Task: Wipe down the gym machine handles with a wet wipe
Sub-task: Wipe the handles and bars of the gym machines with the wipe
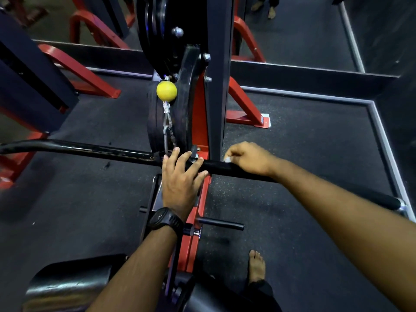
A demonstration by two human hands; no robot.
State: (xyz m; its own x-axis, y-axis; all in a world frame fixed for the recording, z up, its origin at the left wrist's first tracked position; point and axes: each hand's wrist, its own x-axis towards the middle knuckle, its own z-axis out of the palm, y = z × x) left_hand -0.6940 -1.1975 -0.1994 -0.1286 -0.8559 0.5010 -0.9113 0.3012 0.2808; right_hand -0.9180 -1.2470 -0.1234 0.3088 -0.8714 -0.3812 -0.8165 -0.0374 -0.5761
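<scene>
White wipe [227,160] pinched by right fingers [233,151] against bar [216,168].

place: gym | red machine frames [244,104] | rubber floor [304,136]

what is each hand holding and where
The right hand pinches a white wet wipe, bunched in its curled fingers, against the black bar. The left hand lies open across the bar's middle, gripping nothing.
</scene>
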